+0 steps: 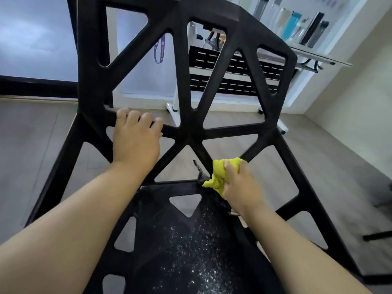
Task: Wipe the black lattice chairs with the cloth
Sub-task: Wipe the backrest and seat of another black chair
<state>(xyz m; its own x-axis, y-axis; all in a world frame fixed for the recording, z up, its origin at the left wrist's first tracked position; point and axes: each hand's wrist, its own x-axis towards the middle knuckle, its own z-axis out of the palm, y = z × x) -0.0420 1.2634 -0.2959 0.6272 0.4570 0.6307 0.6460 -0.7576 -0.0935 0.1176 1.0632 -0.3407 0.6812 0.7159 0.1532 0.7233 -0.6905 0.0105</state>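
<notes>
Head view: right hand (241,187) clutches yellow cloth (218,176) against black chair (192,132) (left hand (135,141) grips its frame).

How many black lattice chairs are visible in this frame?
1. The black lattice chair fills the centre, left hand on its back bar, right hand pressing the yellow cloth to it. Dark bars at the right edge may belong to another chair; cannot tell.
</notes>
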